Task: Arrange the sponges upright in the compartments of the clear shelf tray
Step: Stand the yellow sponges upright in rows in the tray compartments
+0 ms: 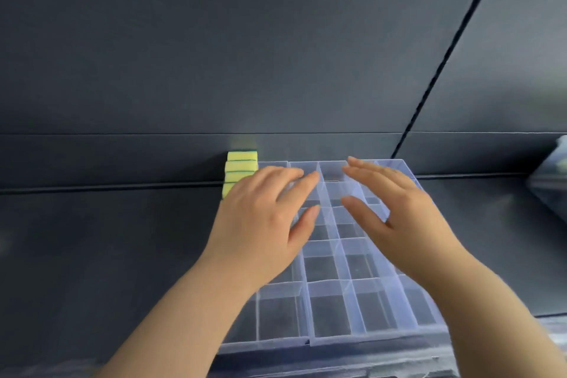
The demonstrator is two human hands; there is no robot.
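Hovering over the clear plastic compartmented tray [267,345], the left hand [264,218] and right hand [395,212] are held spread and empty. The green-backed yellow foam sponges [242,163], judged light and squashy, are best pinched gently across their broad faces.

Bare forearms [184,316], bare left hand [260,224] and right hand [405,218].

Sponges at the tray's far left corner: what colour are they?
The sponges are yellow, each with a thin dark green layer; the head view shows this.

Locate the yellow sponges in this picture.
In the head view, the yellow sponges sit left of centre, at the far left corner of the clear tray, just beyond the left hand.
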